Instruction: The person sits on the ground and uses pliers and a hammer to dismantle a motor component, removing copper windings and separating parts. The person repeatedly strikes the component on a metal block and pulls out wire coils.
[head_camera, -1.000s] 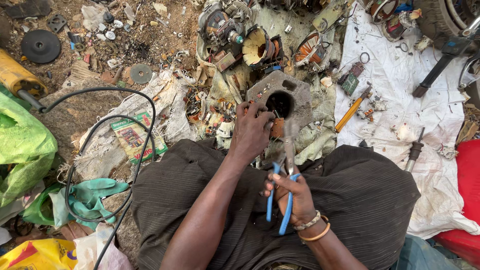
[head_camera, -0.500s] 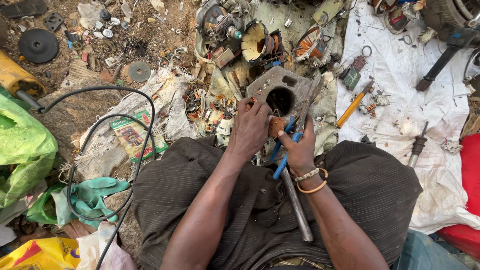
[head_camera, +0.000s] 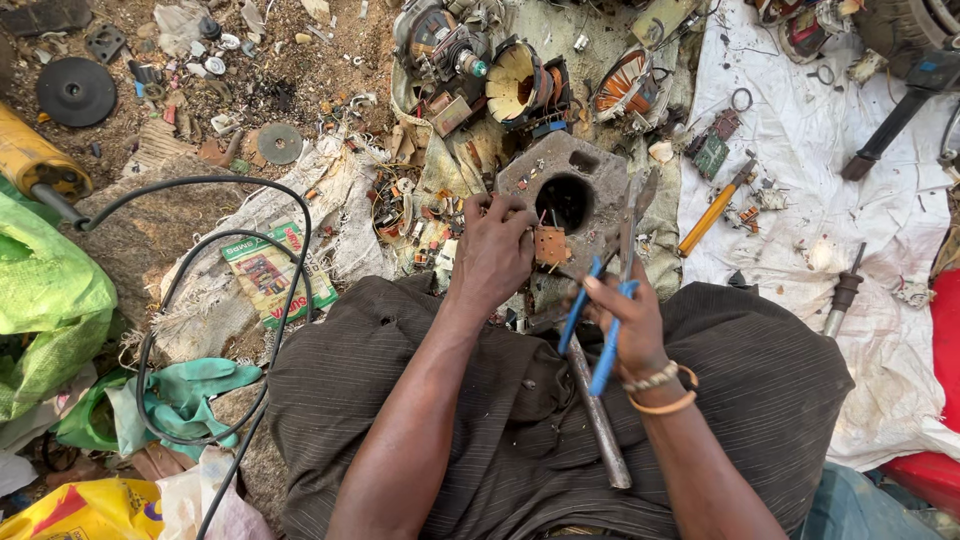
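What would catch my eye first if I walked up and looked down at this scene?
Probably the two hands at the centre: the left hand holds a small copper-coloured part against a grey block with a round hole, and the right hand grips blue-handled pliers. Beyond lie copper-wound motor parts amid scrap.

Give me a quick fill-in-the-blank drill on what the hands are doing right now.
1. The right hand grips pliers with ____ handles.
2. The left hand pinches a small ____ component.
3. The grey block has a round ____ in its middle.
4. A metal rod lies across the person's ____.

Missing: blue; copper-coloured; hole; lap
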